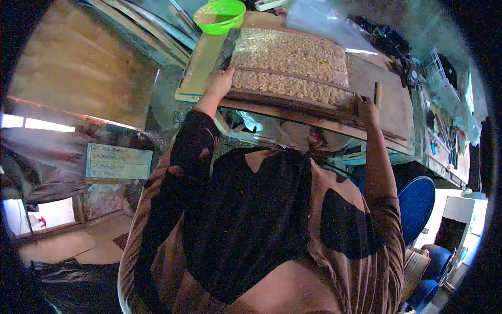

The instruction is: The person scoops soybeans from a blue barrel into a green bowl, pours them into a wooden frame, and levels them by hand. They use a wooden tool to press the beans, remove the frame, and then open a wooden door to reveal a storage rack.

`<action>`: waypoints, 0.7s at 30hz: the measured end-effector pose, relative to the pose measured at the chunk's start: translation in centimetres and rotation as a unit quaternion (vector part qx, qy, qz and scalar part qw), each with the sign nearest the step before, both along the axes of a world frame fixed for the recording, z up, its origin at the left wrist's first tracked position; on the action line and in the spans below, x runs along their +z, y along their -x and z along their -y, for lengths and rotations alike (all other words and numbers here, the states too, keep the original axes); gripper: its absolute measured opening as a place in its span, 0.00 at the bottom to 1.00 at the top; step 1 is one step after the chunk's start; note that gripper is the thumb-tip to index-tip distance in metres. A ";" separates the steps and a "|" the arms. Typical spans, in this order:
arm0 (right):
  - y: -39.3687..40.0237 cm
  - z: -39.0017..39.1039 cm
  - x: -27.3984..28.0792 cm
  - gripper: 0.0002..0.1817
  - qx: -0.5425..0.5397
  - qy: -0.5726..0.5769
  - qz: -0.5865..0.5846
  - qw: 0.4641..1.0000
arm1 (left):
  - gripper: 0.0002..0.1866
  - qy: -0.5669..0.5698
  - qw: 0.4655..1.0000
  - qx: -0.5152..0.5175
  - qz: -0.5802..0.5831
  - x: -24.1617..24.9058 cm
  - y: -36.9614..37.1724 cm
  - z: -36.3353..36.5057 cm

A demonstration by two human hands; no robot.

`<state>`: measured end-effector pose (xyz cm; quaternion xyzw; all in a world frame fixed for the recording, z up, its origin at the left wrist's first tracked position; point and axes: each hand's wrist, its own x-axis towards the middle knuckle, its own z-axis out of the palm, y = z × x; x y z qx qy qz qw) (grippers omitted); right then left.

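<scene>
A flat slab of pale, nut-like pieces lies on the board in front of me, its surface shiny at the upper left. Across it runs a thin dark strip, leaving a narrower band of the pieces on my side. My left hand is closed at the strip's left end, thumb and fingers by the slab's edge. At the other end my right hand is closed around the strip, its fingertips partly hidden. A dark wooden edge borders the slab nearest me.
A green basin with pale pieces inside stands at the back left. Clear plastic sheeting lies behind the slab. A short wooden stick is just beyond my right hand. Tools and a white crate line the right side; a blue round seat stands below.
</scene>
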<state>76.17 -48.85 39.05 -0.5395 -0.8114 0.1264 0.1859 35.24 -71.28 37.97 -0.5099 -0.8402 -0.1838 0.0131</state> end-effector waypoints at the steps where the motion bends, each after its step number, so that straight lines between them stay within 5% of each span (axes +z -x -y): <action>1: -0.1 0.3 0.4 0.28 -0.005 -0.001 0.001 1.000 | 0.20 0.020 0.999 -0.006 -0.038 0.4 -0.2 -0.3; 3: 0.3 0.0 1.0 0.28 -0.004 0.008 -0.005 1.000 | 0.21 0.038 0.996 -0.016 -0.077 2.2 -0.6 -0.1; 5: 0.0 0.7 2.5 0.26 -0.026 -0.040 0.013 0.999 | 0.25 -0.131 0.962 0.095 0.221 5.0 -1.8 0.9; 6: 0.6 2.5 5.4 0.25 -0.046 -0.043 -0.002 0.998 | 0.27 -0.124 0.964 0.086 0.218 9.0 -3.8 2.5; 10: -0.4 7.7 10.7 0.22 -0.017 -0.035 -0.086 0.996 | 0.24 -0.133 0.985 0.060 0.097 9.5 -3.6 3.9; 15: -3.6 10.8 5.8 0.19 -0.033 -0.072 -0.009 0.997 | 0.20 -0.132 0.985 0.060 0.094 3.2 -6.8 8.3; 16: -4.9 9.8 3.6 0.19 0.012 -0.006 -0.035 0.999 | 0.20 -0.133 0.985 0.051 0.096 2.6 -7.4 8.8; 21: -4.2 11.3 4.0 0.23 -0.046 0.013 -0.055 0.997 | 0.21 -0.148 0.984 0.037 0.093 1.1 -8.0 8.5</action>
